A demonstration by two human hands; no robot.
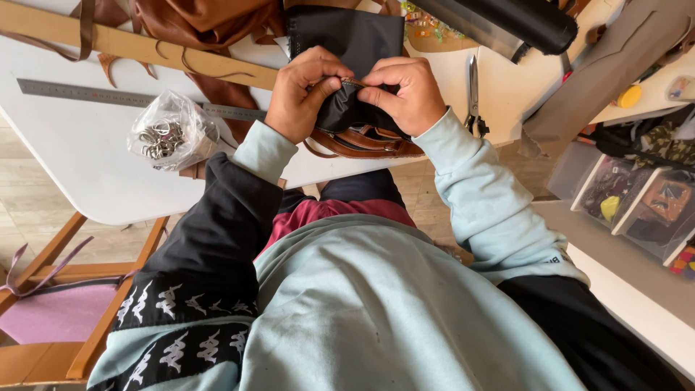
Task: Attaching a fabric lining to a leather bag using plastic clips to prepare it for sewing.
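White tabletop (87, 166), near edge: I've got left hand (300, 94) and right hand (405, 90) both pinched on black fabric (344, 108) over brown straps (362, 143); mid-fold, next needs steady grip.

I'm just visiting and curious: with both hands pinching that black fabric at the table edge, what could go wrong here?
1. The brown leather straps under the black fabric piece overhang the white table edge and might slide off.
2. The left hand and right hand grip only a small fold, which could slip.
3. The metal pliers lie near the right sleeve, so a nudge seems possible.
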